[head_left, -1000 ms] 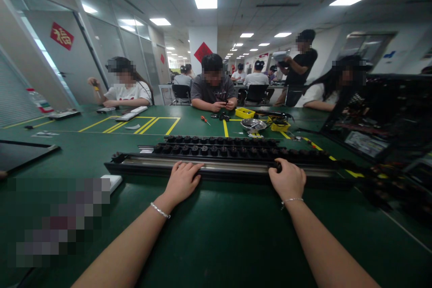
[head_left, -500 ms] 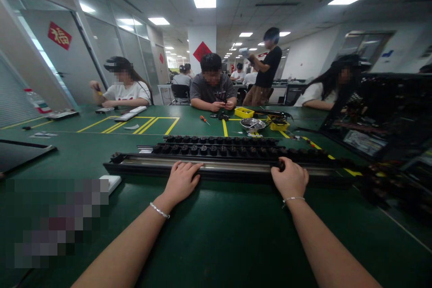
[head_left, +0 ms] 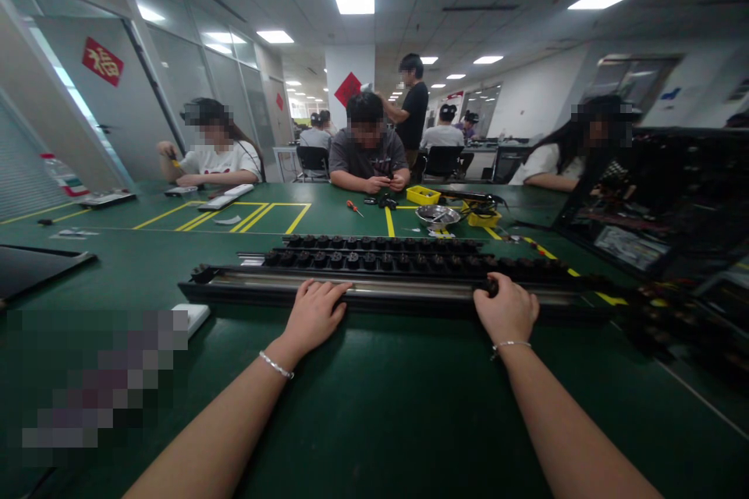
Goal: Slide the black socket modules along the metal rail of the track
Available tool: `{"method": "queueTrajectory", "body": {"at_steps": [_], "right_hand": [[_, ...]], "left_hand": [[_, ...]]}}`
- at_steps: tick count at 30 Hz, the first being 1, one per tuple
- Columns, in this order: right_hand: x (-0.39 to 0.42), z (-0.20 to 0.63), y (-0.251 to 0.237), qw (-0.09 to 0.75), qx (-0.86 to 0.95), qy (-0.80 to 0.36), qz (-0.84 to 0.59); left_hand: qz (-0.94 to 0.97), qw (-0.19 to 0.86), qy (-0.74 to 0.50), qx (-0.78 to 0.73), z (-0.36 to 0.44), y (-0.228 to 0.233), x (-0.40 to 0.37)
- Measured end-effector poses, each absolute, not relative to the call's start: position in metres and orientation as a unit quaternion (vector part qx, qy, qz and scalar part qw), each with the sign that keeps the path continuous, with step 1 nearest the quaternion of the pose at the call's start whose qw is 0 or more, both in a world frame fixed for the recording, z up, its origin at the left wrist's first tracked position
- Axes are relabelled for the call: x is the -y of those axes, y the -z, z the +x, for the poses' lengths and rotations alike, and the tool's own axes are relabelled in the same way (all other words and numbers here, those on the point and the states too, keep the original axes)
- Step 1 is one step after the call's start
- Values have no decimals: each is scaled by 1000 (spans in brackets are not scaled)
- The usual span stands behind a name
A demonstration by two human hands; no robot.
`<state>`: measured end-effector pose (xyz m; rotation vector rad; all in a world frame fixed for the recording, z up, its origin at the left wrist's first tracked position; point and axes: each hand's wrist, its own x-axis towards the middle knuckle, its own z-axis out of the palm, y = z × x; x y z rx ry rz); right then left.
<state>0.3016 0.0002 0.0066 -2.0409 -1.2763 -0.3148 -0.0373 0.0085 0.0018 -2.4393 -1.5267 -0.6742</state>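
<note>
Hands (head_left: 409,312) (two) on one rail (head_left: 398,287)

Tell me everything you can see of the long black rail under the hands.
The long black rail lies flat across the green table, parallel to its near edge. It looks like dark metal or plastic with a shiny silver strip along its top. Rows of black knob-like parts lie just behind it. The left hand rests on its front edge; the right hand grips its top further right.

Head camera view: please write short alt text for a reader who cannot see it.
Two bare hands rest on a long black rail lying across a green table: the left hand flat on it, the right hand curled at a small black part. Other people sit working at the far side.
</note>
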Motion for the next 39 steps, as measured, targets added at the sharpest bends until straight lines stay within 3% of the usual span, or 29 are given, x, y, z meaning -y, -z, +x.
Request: {"method": "queueTrajectory", "body": {"at_steps": [23, 39], "right_hand": [[-4, 318, 2, 326, 490, 113, -800], [-2, 319, 3, 364, 504, 116, -775]], "left_hand": [[-824, 97, 224, 511, -38, -1, -10], [-823, 94, 225, 512, -38, -1, -9]]}}
